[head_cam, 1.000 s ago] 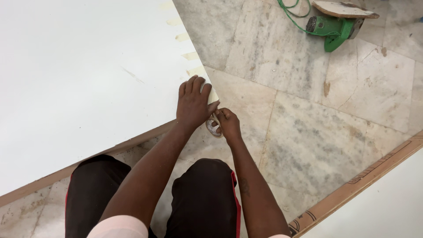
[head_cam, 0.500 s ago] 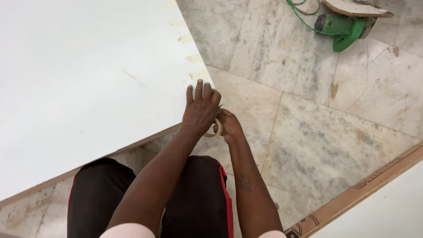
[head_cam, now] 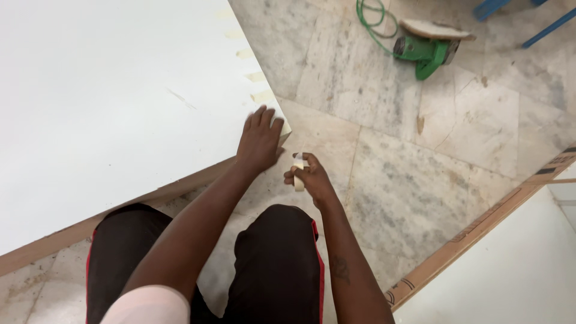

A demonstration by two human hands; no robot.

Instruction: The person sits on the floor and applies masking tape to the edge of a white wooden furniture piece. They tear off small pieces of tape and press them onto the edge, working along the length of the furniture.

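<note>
**Hands part at the panel corner, tape roll drawn back**

Head view: Half a second ago the two hands were bunched together at the corner of the large white flat panel (head_cam: 120,108); now they are apart. The right hand (head_cam: 307,176) has drawn back toward five o'clock of that corner and is clenched around a small roll of pale masking tape (head_cam: 298,172), held on edge over the grey-veined marble floor (head_cam: 396,180). The left hand (head_cam: 259,139) has stayed at the corner, which suggests a fresh strip is being pressed down there, though the strip itself is hidden under the palm.

The left hand lies flat, fingers spread and pointing toward twelve o'clock, grasping nothing, forearm running down to seven o'clock. The right wrist is bent, knuckles up, near but not touching the left.

Short beige tape tabs (head_cam: 262,95) line the panel's edge toward twelve o'clock. A green power sander (head_cam: 425,51) rests at two o'clock, well apart. A second white board with a brown edge (head_cam: 480,222) crosses at four o'clock.
</note>
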